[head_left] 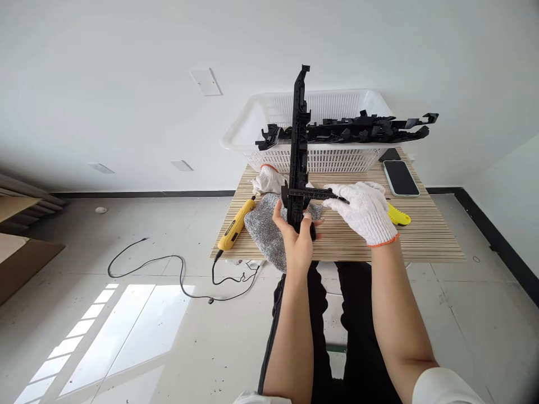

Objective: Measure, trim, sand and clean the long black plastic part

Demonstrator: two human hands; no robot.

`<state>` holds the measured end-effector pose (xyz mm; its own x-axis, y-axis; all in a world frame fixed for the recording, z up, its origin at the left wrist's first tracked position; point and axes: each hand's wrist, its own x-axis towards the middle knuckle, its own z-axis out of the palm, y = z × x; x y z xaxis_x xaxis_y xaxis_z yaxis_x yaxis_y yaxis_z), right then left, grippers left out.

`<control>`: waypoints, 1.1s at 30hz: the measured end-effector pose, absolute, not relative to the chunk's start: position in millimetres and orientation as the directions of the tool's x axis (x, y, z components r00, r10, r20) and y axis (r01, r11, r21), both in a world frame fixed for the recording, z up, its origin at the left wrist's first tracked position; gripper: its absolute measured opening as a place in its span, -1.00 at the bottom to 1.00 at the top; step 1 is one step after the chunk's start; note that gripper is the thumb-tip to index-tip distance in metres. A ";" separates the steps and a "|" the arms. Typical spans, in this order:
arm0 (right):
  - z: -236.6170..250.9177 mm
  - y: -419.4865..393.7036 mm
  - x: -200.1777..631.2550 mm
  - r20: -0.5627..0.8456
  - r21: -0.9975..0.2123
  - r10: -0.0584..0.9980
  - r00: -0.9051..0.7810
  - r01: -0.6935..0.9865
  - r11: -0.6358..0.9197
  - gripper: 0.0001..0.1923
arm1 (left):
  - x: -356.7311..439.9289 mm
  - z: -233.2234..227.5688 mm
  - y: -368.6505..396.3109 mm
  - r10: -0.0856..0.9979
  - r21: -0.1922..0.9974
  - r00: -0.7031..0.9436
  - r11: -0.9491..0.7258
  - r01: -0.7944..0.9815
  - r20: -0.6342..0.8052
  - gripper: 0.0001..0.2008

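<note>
My bare left hand is closed round the lower end of a long black plastic part, which stands nearly upright in my view. Across that part, just above my fingers, lies a black caliper with its jaws about the part's width. My right hand, in a white knitted glove with an orange cuff, grips the caliper's far end. Whether the jaws touch the part I cannot tell. Under my left hand lies a grey cloth.
Behind stands a white plastic basket with several black plastic parts across it. On the slatted table lie a yellow corded tool, a white glove, a phone and a yellow-handled object. A cable trails over the floor.
</note>
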<state>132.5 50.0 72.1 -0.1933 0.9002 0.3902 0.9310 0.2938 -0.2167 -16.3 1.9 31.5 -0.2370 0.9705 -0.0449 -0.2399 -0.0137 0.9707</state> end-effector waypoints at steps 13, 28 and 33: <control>75.3 47.9 138.1 0.415 -0.227 0.900 -0.136 0.942 0.248 -0.60 | -54.0 32.8 -3.2 0.969 0.969 0.239 0.114 -0.220 -0.060 -0.51; 80.7 41.3 143.5 0.374 -0.151 0.905 -0.205 0.949 0.278 -0.56 | -45.7 29.4 -1.3 0.976 0.948 0.212 0.106 -0.302 -0.042 -0.52; 81.6 40.3 140.7 0.390 -0.169 0.905 -0.167 0.954 0.249 -0.57 | -43.7 32.7 -2.6 0.975 0.945 0.215 0.117 -0.304 -0.051 -0.54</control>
